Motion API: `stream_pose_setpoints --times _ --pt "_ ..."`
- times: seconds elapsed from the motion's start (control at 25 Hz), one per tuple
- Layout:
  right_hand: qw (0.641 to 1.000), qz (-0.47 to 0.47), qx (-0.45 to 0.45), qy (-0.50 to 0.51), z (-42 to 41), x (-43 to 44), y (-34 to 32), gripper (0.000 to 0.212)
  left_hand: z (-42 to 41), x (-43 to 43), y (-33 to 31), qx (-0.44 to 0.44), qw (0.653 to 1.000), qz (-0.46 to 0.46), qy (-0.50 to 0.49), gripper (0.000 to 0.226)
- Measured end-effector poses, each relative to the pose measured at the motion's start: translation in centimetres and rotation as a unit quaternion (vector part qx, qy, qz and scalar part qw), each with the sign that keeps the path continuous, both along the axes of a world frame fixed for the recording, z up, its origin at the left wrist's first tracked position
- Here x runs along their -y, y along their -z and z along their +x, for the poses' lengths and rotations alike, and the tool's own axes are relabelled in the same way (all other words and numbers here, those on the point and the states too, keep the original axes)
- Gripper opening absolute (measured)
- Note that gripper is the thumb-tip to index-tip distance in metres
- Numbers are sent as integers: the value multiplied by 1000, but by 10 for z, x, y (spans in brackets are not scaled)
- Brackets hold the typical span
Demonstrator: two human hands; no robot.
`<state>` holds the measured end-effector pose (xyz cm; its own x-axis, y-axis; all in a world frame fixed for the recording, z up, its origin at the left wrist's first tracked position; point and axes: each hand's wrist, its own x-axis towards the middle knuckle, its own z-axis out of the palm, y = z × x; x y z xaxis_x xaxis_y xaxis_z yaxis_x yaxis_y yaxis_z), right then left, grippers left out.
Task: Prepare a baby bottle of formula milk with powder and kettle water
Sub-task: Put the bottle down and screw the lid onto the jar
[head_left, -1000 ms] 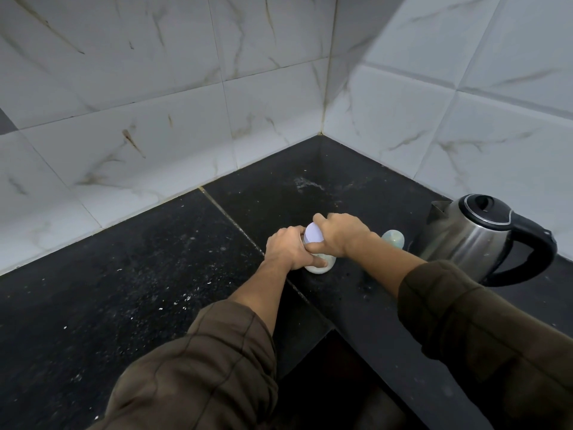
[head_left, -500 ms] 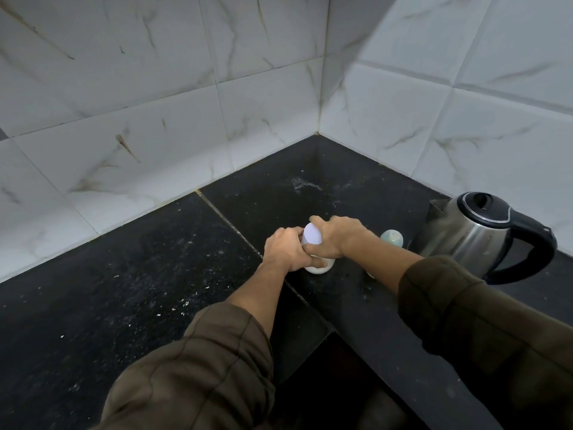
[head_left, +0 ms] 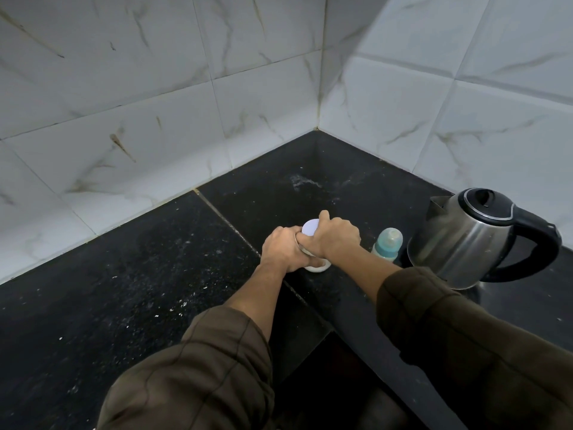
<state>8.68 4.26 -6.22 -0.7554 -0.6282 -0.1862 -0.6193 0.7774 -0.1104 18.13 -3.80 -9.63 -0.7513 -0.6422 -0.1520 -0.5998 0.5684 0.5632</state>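
A small white powder container (head_left: 317, 267) with a pale lilac lid (head_left: 310, 227) stands on the black counter (head_left: 130, 274). My left hand (head_left: 283, 248) wraps round its body from the left. My right hand (head_left: 336, 235) grips the lid from above and the right. Most of the container is hidden by both hands. Just to the right stands a baby bottle (head_left: 387, 243) with a light blue cap, partly behind my right forearm. A steel kettle (head_left: 465, 240) with a black lid and handle sits further right.
White marble-look tiled walls (head_left: 155, 103) meet in a corner behind the counter. The counter is L-shaped, with a dark drop (head_left: 341, 383) at its inner edge below my arms. White specks lie scattered on the left counter part.
Both hands stay on the container in the same place. The view has shifted slightly, and more of the baby bottle shows beside my right wrist.
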Motion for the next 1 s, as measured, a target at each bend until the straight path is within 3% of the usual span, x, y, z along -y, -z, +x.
stream_pose_setpoints --times 0.2,0.32,0.44,0.68,0.84,1.0 --pt "990 79 -14 -119 -14 -1 -11 84 -1 3 1 11 1000 -1 -1 70" --pt "970 102 -51 -214 -22 -5 -19 73 -2 2 -1 28 999 -35 17 69" --pt "979 72 -51 -184 -19 -6 -16 62 -5 2 0 26 999 -42 13 65" --pt "1000 25 6 -18 -6 4 -7 80 -7 4 2 26 999 -44 14 60" --pt "987 93 20 -133 -20 -4 -20 85 -8 4 6 11 1000 -13 -2 73" --pt "972 91 -37 -215 -29 -12 -29 68 -11 3 6 21 999 -49 9 69"
